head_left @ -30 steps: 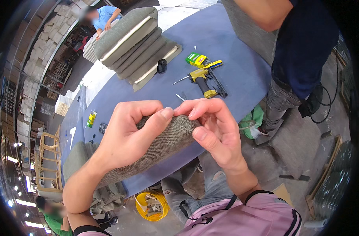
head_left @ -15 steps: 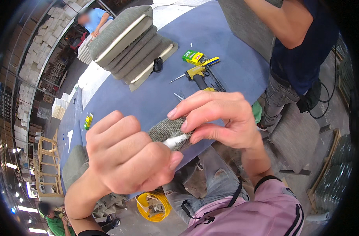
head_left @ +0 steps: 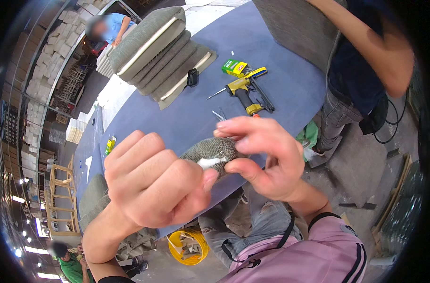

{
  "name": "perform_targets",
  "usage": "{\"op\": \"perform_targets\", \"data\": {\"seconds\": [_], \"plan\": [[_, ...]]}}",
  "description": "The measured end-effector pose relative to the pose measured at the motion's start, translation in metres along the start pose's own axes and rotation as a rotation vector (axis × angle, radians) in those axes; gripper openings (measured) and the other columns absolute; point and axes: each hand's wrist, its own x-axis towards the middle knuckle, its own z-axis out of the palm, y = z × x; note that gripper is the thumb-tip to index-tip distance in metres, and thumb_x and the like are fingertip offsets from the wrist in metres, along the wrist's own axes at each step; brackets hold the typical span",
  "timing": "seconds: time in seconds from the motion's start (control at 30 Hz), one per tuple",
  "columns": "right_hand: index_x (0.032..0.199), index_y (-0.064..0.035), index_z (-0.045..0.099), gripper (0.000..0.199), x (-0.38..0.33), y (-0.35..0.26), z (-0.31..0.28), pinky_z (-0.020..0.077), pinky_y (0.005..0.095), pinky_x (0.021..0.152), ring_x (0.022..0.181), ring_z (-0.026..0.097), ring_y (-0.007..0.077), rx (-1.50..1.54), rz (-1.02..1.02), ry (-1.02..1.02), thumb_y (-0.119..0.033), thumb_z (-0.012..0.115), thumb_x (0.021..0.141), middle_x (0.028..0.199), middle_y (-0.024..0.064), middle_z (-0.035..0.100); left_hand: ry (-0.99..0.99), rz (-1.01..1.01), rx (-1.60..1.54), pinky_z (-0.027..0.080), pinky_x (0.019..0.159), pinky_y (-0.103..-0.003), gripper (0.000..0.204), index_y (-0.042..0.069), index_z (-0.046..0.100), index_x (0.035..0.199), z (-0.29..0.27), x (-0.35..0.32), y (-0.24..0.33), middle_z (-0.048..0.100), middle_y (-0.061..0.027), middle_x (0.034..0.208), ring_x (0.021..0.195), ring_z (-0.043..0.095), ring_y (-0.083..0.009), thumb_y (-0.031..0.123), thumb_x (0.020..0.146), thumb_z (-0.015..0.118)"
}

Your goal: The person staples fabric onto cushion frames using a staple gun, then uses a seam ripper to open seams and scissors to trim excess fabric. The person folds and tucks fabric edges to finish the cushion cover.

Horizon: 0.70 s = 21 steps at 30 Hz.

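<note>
A small padded piece covered in grey-green woven fabric [head_left: 204, 149] is held up between my hands, above the near part of the blue-topped table [head_left: 177, 118]. White stuffing [head_left: 208, 162] shows through a gap in its cover. My left hand [head_left: 153, 184] is closed in a fist around the piece's left end, thumb along the gap, and hides that end. Opposite it, my right hand [head_left: 271, 158] pinches the right end, with the fingers curved over the top and the thumb below. Beyond my right hand lies a yellow and black staple gun [head_left: 243, 96].
Fabric-covered cushions [head_left: 163, 56] are stacked at the table's far side, beside a small black object [head_left: 192, 77]. A green-yellow box [head_left: 235, 68] lies behind the staple gun. A co-worker [head_left: 361, 70] at right holds a grey panel [head_left: 300, 28]. Below the table stands a yellow bucket [head_left: 189, 245].
My right hand's fingers have shifted on the fabric piece, and its gap looks narrower at the right end. The co-worker's arm at right has moved lower and to the right.
</note>
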Motion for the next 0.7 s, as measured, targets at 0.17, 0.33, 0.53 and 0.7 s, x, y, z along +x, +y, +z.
{"op": "perform_targets", "data": {"seconds": [0.17, 0.33, 0.53, 0.7], "plan": [[0.109, -0.0002, 0.078, 0.027, -0.009, -0.003, 0.008, 0.0639, 0.0380, 0.084, 0.101, 0.081, 0.0333, -0.216, -0.108, 0.058, -0.005, 0.091, 0.085, 0.119, 0.0188, 0.081, -0.010, 0.011, 0.032, 0.030, 0.052, -0.036, 0.027, 0.006, 0.061, 0.070, -0.001, -0.001, -0.002, 0.044, -0.0012, 0.061, 0.053, 0.038, -0.0200, 0.012, 0.093, 0.072], [0.112, 0.0024, 0.078, 0.031, -0.008, -0.009, -0.001, 0.0644, 0.0439, 0.089, 0.106, 0.081, 0.0381, -0.196, -0.089, -0.042, -0.013, 0.089, 0.088, 0.120, 0.0231, 0.081, -0.004, 0.055, 0.108, 0.026, 0.052, -0.035, 0.027, 0.012, 0.060, 0.071, -0.002, -0.003, 0.004, 0.039, 0.0027, 0.062, 0.053, 0.036, -0.0184, 0.017, 0.088, 0.081], [0.115, 0.0002, 0.077, 0.032, -0.006, -0.001, -0.006, 0.0638, 0.0481, 0.093, 0.109, 0.080, 0.0418, -0.094, -0.070, -0.127, -0.023, 0.084, 0.095, 0.120, 0.0263, 0.080, -0.083, 0.096, 0.222, 0.031, 0.054, -0.035, 0.025, 0.010, 0.062, 0.077, -0.009, -0.005, 0.020, 0.037, 0.0025, 0.064, 0.056, 0.038, -0.0190, 0.020, 0.096, 0.074], [0.116, -0.0021, 0.070, 0.028, -0.020, -0.003, -0.002, 0.0629, 0.0492, 0.095, 0.112, 0.080, 0.0426, -0.019, -0.071, -0.044, -0.024, 0.079, 0.101, 0.122, 0.0294, 0.079, -0.068, 0.073, 0.214, 0.031, 0.055, -0.035, 0.025, 0.011, 0.063, 0.080, -0.008, -0.010, 0.032, 0.036, 0.0035, 0.064, 0.057, 0.038, -0.0180, 0.023, 0.099, 0.074]]}}
